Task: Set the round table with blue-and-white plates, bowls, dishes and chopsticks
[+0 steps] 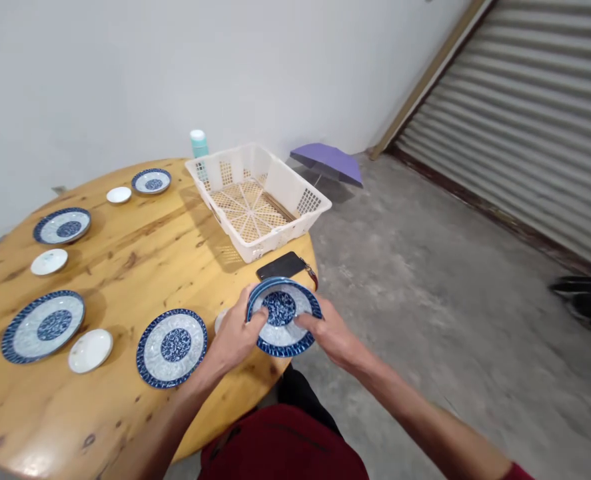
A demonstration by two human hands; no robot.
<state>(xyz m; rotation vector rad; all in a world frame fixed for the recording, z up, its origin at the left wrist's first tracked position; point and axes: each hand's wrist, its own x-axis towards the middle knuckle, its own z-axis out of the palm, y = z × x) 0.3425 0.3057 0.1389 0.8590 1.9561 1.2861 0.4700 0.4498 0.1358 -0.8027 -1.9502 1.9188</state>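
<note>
Between my two hands is a blue-and-white patterned plate (280, 309), tilted up toward me over the table's right edge. My left hand (239, 328) grips its left rim, thumb on the inner face. On the right side my right hand (328, 330) is closed round the rim, its thumb also inside. A similar plate (172, 348) lies on the table left of my left hand. Part of a small white dish (219, 321) shows behind that hand; the rest is hidden.
Around the wooden table (140, 267) stand more patterned plates (45, 327) and small white dishes (90, 351). A white plastic basket (245, 250) holds thin sticks. Nearby are a black phone (281, 265) and a teal bottle (200, 144). A purple umbrella (328, 159) lies beyond.
</note>
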